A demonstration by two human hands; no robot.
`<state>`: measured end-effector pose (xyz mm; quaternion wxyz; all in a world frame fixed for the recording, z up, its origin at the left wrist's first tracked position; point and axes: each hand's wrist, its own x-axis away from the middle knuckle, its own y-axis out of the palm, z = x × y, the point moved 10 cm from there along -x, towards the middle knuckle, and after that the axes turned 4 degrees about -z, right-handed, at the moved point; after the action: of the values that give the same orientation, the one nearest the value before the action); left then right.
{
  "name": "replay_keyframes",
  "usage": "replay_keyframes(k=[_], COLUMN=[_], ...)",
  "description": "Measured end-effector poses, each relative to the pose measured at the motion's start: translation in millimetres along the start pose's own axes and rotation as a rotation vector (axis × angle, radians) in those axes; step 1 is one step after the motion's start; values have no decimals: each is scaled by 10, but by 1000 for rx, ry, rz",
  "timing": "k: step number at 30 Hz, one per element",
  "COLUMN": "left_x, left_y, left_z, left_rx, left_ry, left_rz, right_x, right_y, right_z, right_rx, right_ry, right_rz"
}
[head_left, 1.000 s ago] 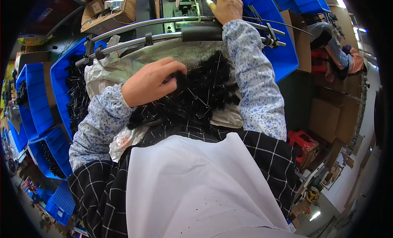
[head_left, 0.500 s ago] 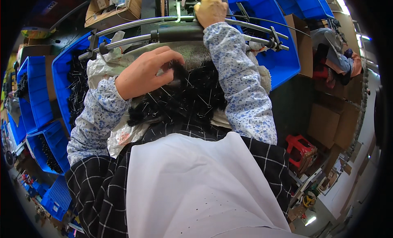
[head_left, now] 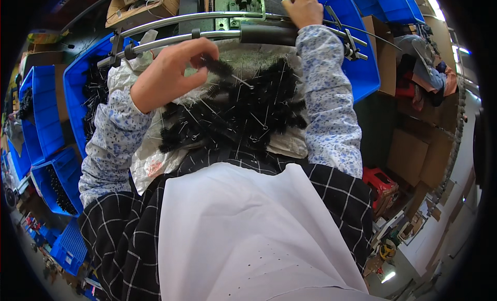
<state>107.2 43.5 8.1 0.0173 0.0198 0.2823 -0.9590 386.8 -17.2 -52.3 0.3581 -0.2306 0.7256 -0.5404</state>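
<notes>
1. The work surface is a pale woven sack (head_left: 290, 140) spread over the person's lap in the middle of the frame, its cloth crinkled and dull.
2. On the sack lies a heap of brushes (head_left: 243, 114): small black bristle heads on thin shiny wire stems, tangled and pointing every way.
3. Above the heap, across the upper centre, run two curved metal rails (head_left: 171, 39), smooth and grey, with a dark round grip (head_left: 269, 33) on the lower one.
4. Behind the rails at the top centre stands a green metal machine (head_left: 238, 1), only partly in view.
5. Blue plastic bins (head_left: 46, 114) fill the left edge and upper right; several at left hold more black brushes.
6. Brown cardboard boxes (head_left: 414, 156) stack at the right edge, and a red crate (head_left: 380, 184) sits below them.
7. The left hand (head_left: 168, 73), upper left of centre, pinches one brush (head_left: 217, 68) between thumb and fingertips, lifted just above the heap.
8. The right hand (head_left: 303, 8), at the top centre, rests closed against the machine; what it grips I cannot tell.
9. A white apron (head_left: 248, 233) over checked black cloth fills the lower frame.
</notes>
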Motion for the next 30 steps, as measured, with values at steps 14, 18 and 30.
replay_keyframes(k=[14,18,30], left_x=[-252,-335,50], left_y=[100,38,1195], left_z=[-117,-241,136], left_rx=[51,153,-300], left_ry=[-55,-56,51], left_rz=[51,270,-556], right_x=[343,938,55], right_y=[-1328,-642,-24], right_z=[-26,-1073,-381], right_rx=[33,-726,200], right_ry=[-181,-249,-102], right_rz=[524,-446,-39])
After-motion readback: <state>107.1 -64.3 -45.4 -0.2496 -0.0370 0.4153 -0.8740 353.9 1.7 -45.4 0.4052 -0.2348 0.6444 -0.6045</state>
